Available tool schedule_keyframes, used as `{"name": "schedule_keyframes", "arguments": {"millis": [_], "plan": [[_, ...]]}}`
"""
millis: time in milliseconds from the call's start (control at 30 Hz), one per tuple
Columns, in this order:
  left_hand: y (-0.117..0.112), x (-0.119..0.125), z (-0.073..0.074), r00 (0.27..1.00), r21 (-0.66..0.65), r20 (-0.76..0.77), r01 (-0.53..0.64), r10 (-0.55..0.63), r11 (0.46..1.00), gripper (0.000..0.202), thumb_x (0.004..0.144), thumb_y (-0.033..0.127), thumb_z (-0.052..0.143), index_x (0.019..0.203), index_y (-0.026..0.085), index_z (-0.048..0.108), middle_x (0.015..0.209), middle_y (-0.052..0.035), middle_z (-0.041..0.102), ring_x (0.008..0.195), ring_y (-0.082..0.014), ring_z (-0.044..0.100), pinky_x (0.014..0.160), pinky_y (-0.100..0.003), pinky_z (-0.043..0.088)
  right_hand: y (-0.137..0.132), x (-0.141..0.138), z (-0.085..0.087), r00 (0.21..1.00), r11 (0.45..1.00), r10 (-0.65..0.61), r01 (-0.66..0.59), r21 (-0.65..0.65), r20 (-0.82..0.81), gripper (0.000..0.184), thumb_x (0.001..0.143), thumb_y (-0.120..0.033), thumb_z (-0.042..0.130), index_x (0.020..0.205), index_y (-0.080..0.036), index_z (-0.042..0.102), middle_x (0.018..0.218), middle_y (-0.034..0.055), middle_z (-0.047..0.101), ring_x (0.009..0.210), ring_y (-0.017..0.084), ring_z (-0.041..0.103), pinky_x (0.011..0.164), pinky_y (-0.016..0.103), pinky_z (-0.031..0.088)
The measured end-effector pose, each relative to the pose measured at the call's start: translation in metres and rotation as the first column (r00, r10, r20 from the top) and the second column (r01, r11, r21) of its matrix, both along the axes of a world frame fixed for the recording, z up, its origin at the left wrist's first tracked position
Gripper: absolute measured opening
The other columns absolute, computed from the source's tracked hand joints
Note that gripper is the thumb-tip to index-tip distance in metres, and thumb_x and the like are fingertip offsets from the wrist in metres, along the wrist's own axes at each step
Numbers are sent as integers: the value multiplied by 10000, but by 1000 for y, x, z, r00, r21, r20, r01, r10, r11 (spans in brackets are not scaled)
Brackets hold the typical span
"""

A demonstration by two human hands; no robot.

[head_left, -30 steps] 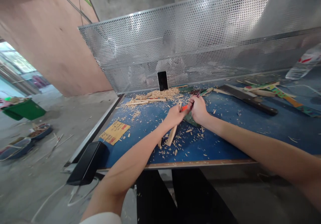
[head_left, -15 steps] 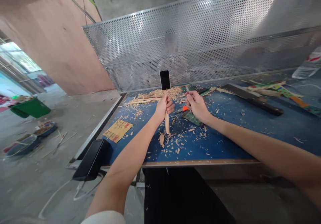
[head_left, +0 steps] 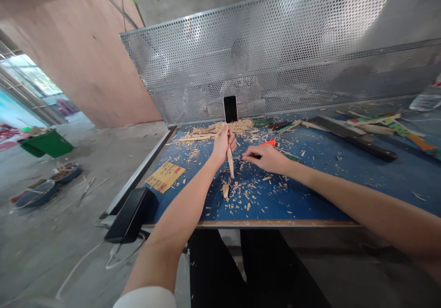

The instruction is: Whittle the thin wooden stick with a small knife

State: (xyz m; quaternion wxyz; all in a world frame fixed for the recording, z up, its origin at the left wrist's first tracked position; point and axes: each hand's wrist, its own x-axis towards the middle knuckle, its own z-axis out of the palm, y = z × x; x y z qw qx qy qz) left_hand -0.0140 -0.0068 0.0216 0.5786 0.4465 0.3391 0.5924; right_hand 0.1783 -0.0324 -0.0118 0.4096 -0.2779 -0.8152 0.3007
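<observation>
My left hand (head_left: 222,147) is wrapped around a slim, pale wooden stick (head_left: 230,162), whose lower end points down toward the blue tabletop (head_left: 310,193). My fingers cover its upper part. To the right, my right hand (head_left: 270,158) is closed on an orange-handled knife (head_left: 269,142). A dark part and a thin tip show at the fingertips, close to the stick but seemingly apart from it. Below the stick lies a curled wood chip (head_left: 225,191), with small shavings scattered around it.
Behind my hands are a heap of shavings (head_left: 241,126) and an upright phone (head_left: 230,108). Sandpaper (head_left: 165,176) and a black box (head_left: 129,216) sit at left. A cleaver (head_left: 361,142) and wood strips lie at right. Perforated metal (head_left: 275,59) stands behind.
My right hand has turned and moved lower, its fingertips now nearer the stick. The orange handle now shows behind that hand rather than left of it. My left hand still grips the stick.
</observation>
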Motion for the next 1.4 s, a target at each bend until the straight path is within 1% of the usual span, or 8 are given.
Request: {"name": "schedule_keyframes", "arguments": {"millis": [267,433,633,833,1000,1100,1233,1400], "plan": [[8,-4,1,985,83,-166,-28,42,996,569,945,737,588,702,247,433,449,82,372,361,-87,374,412,-242,308,-11,-10,6,995,996,-79,81,34,-53,95,885,-356,788,820,-295,755,728,-20,717,618,167,572,637,273,397],[12,-6,-2,959,162,-275,-18,62,987,552,1029,677,481,693,245,405,449,75,375,356,-84,400,414,-234,313,-14,-15,5,990,994,-109,107,-21,-89,117,832,-359,834,784,-298,747,743,-15,720,626,170,567,624,275,385],[10,-8,-2,967,122,-243,-54,83,991,581,994,727,504,687,248,384,447,79,358,356,-83,379,401,-230,297,-15,-17,6,1000,999,-5,6,-39,21,233,838,-360,828,670,-281,688,517,-68,571,456,122,429,510,261,310],[13,-7,-1,961,153,-272,-15,56,988,603,1001,717,502,646,242,391,423,64,369,357,-88,401,401,-232,296,-20,-12,16,991,991,-112,117,64,-78,123,900,-351,785,799,-294,745,752,-11,729,655,168,595,598,277,413],[17,-10,-5,965,212,-261,33,24,977,613,949,772,537,661,247,408,433,65,396,349,-93,410,390,-244,308,-16,-19,1,975,985,-172,171,-18,-141,180,875,-335,811,769,-265,684,696,-7,660,668,165,608,565,252,420],[17,-12,-5,948,228,-318,49,27,972,586,974,764,494,698,254,410,431,70,405,345,-99,420,390,-247,331,-13,-22,-7,988,979,-153,149,140,17,193,965,-340,714,811,-233,667,740,20,674,681,165,601,577,257,394],[13,-11,0,931,225,-362,46,40,973,575,1005,747,440,703,261,384,416,75,379,333,-105,417,378,-255,347,-12,-24,-9,921,892,-210,44,449,328,249,1086,-316,529,924,-196,674,846,64,728,702,169,598,615,284,348],[9,-12,5,942,171,-336,50,11,984,591,989,775,440,703,264,363,412,90,338,325,-103,399,371,-254,350,-22,-24,0,812,898,-209,-60,435,545,246,1091,-314,535,931,-212,691,755,23,709,627,154,566,577,294,263]]}}
